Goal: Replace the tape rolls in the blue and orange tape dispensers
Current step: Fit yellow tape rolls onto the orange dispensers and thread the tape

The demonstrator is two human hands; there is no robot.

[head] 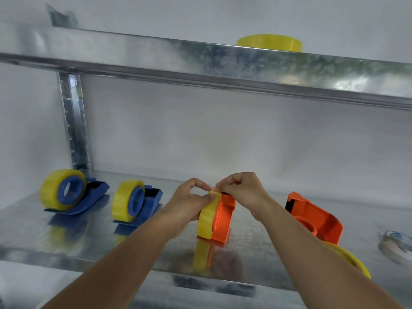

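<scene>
Two blue dispensers, one at the far left (93, 197) and one beside it (151, 201), stand on the lower metal shelf, each holding a yellow tape roll. An orange dispenser (224, 219) stands at the centre with a yellow roll (206, 219) in it. My left hand (189, 204) rests on top of that roll with its thumb pressed down. My right hand (243, 188) pinches the tape's end right above the dispenser's front. A second orange dispenser (314, 215) without a roll lies at the right. A loose yellow roll (354, 259) lies partly hidden behind my right forearm.
The lower shelf (66, 246) is shiny metal with a front edge near me. An upper shelf (200, 59) runs overhead and carries another yellow roll (269, 42). A greyish roll (396, 244) lies at the far right. A steel upright (74, 121) stands at the back left.
</scene>
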